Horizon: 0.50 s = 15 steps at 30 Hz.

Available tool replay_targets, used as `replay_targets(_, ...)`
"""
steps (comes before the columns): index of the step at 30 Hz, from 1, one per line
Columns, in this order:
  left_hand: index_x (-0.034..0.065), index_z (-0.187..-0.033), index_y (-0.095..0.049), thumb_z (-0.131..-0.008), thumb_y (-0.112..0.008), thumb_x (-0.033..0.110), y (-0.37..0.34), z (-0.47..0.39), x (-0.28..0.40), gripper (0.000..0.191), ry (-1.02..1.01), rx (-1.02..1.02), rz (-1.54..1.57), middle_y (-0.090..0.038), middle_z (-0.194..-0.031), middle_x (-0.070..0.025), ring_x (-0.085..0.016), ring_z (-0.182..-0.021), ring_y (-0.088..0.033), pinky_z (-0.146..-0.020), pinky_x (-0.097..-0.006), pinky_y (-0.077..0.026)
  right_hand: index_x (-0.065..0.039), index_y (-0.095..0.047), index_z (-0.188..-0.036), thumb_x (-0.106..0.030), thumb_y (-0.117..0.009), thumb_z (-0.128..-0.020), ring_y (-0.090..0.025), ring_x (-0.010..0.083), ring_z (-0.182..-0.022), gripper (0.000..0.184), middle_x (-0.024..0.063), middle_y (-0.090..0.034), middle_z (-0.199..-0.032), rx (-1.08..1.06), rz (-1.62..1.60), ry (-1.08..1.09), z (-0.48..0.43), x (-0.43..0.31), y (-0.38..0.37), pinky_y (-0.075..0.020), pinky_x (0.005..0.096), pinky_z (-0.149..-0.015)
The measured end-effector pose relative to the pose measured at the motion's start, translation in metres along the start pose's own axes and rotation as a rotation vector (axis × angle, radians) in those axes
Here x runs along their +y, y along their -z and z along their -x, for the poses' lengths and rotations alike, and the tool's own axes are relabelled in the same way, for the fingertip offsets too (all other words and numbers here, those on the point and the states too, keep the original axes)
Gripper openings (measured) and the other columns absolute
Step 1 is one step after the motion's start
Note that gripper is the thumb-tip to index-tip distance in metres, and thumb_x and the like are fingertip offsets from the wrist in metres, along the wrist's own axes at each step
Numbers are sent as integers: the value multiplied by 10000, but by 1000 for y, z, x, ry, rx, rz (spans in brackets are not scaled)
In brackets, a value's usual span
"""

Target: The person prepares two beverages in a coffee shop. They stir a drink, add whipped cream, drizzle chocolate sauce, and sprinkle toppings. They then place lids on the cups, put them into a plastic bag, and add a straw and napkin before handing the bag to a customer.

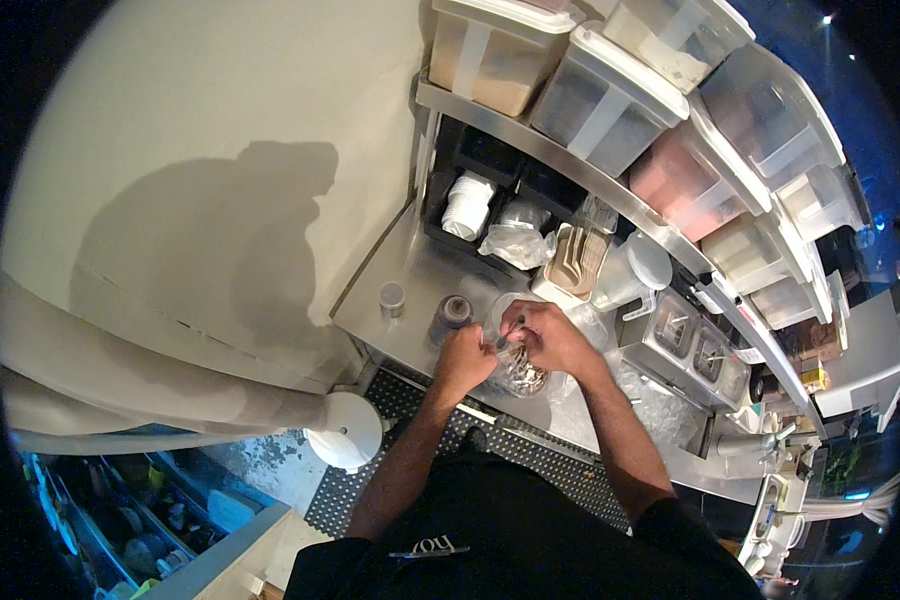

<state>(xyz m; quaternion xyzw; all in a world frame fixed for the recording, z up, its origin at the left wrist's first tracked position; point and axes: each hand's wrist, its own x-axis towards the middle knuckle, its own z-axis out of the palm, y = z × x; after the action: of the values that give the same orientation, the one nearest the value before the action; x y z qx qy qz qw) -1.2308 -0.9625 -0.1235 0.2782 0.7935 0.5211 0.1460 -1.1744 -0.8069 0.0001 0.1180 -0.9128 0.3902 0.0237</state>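
My left hand point(466, 362) is closed at the near left of a clear container point(523, 377) with brown and whitish contents, its fingertips pinched on something too small to make out. Over that container, my right hand point(544, 335) curls its fingers round a small dark and shiny item that I cannot identify. Just beyond my left hand stands a dark bottle point(452, 315) with a round top. A small clear jar with a pale lid point(392, 298) is farther left on the steel counter point(367, 324). Another clear round vessel point(503, 306) sits partly hidden behind my right hand.
Lidded plastic bins point(607, 101) line the steel shelf point(555, 142) above. Below are stacked white lids point(469, 205), cardboard trays point(579, 259) and a clear pitcher point(630, 270). An ice well point(664, 409) is at the right. A white bin point(343, 430) stands beside a perforated black mat point(337, 491).
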Motion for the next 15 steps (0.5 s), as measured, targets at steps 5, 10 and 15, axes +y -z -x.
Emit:
replay_targets(5,2,-728,-544,-807,-728,84,-5,5,-6,217,40,48,254,-619,-641,-110,-175,-605,-627,-544,-353,-482,28,-607,-894,124,-611,-595,-629,391,-883,314,165,-650,-913,-120,232,80,-5,-11,-8,-520,451,-750)
replay_targets(10,24,-742,-546,-822,-765,129,-9,4,-12,256,185,55,329,-615,-671,-47,-122,-614,-605,-529,-319,-470,36,-605,-854,82,-632,-580,-630,398,-918,279,165,-647,-907,-152,193,162,0,-12,-5,-521,451,-774)
replay_targets(15,-15,-760,-575,-828,-748,172,-9,3,-15,265,112,81,402,-618,-653,-77,-146,-607,-598,-549,-338,-460,7,-633,-858,84,-658,-580,-653,372,-853,290,145,-664,-874,-217,130,130,-4,30,-13,-526,420,-756)
